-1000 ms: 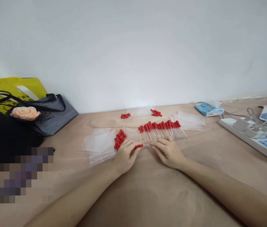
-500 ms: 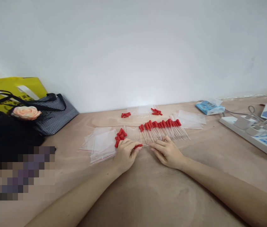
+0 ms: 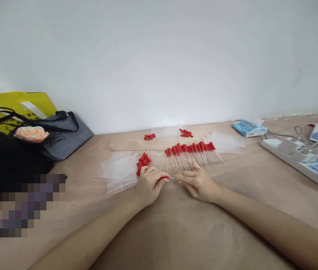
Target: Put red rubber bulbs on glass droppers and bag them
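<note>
Close by, the left hand (image 3: pixel 149 186) pinches a red cap (image 3: pixel 164 178) and the right hand (image 3: pixel 199 184) grips a clear tube (image 3: pixel 172 178) that meets it; how far in is unclear. Just beyond, capped tubes (image 3: pixel 194 147) on the right look done; bare tubes (image 3: pixel 159 160) and loose caps (image 3: pixel 143 160) on the left lie unpaired. Farther off, two cap piles (image 3: pixel 186 133) flank further thin tubes (image 3: pixel 170 137).

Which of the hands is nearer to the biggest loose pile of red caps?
Left. The left hand is just in front of the pile of red caps, partly hiding it; the right hand is farther off, to its right.
</note>
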{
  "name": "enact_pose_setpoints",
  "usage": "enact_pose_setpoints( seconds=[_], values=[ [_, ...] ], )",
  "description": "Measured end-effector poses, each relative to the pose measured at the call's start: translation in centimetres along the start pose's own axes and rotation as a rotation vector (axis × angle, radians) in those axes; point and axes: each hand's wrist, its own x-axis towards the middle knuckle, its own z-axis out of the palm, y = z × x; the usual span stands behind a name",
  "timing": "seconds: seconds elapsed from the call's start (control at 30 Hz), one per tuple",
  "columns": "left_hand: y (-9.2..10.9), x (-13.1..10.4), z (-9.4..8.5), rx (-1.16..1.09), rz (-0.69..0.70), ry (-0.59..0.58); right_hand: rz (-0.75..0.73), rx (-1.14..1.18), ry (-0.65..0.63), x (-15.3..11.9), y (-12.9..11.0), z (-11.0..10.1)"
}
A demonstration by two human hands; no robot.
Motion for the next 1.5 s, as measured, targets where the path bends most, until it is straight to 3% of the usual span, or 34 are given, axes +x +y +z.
enact_pose_setpoints(
  seconds=[0.3,0.53,1.13,1.27,1.37,1.5],
  values=[
    [0.4,-0.1,0.0,0.06,0.092,-0.053,-0.058,-0.099,0.058,0.2,-0.2,0.1],
    [0.6,-0.2,0.0,0.071,0.158,-0.073,-0.056,-0.073,0.022,0.5,-0.6,0.2],
    [0.5,-0.1,-0.2,0.116,0.101,-0.051,-0.025,-0.235,-0.115,-0.1,0.4,-0.9],
    [0.2,-0.1,-0.5,0.208,0.01,0.125,0.122,-0.143,-0.128,0.2,0.3,-0.7],
    [-1.0,0.2,-1.3,0.25,-0.177,0.278,0.329,-0.007,-0.052,1.4,0.9,-0.6],
    [-3.6,1.0,-3.1,0.252,-0.402,0.365,0.587,0.051,0.004,3.9,2.0,0.3]
  ],
)
